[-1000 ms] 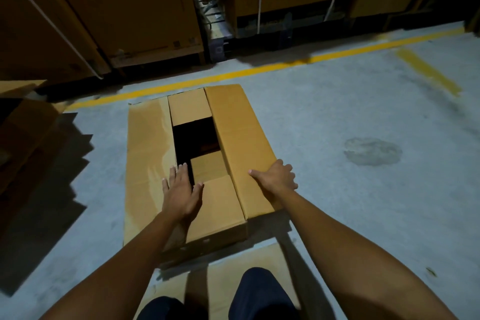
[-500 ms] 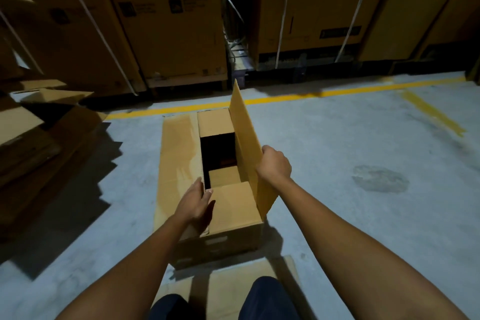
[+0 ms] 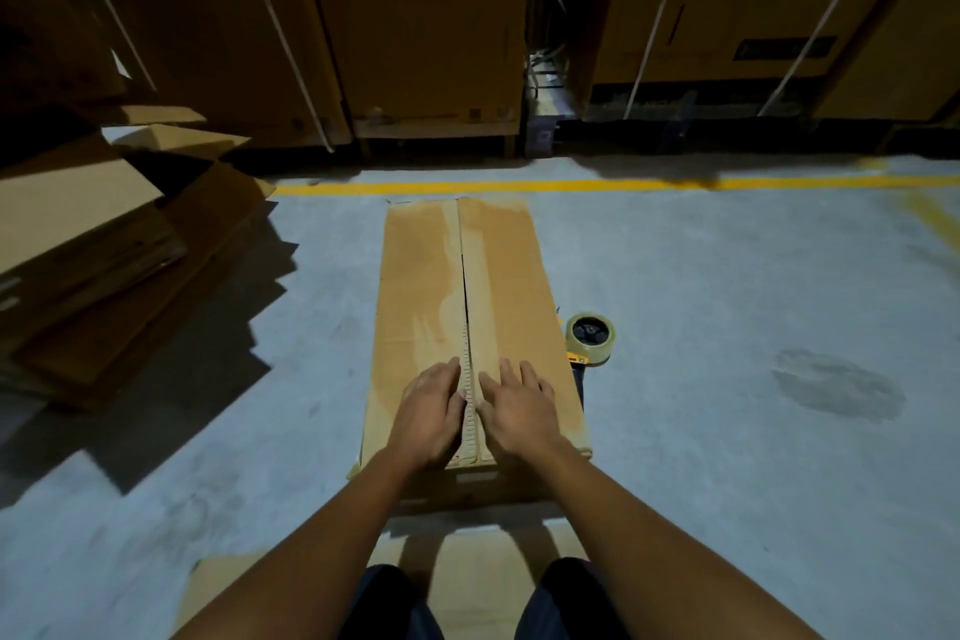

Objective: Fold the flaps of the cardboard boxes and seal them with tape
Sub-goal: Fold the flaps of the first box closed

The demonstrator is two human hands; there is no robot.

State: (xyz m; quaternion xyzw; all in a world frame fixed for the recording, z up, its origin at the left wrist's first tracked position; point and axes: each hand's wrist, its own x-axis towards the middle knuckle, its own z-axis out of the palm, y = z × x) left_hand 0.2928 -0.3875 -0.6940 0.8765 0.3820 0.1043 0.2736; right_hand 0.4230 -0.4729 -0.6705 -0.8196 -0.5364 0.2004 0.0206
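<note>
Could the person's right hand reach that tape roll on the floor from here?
Probably yes: the tape dispenser lies just right of the box, near the right hand, with nothing between.

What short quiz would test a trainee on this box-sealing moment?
1. True or false: the flaps of the cardboard box stand upright.
2. Where is the tape dispenser? A: on top of the box. B: on the floor, right of the box. C: in a hand.
3. What are the left hand and right hand doing?
Key: 1 false, they lie closed. 2 B. 3 Pressing flat on the flaps, one on each side of the centre seam.
</note>
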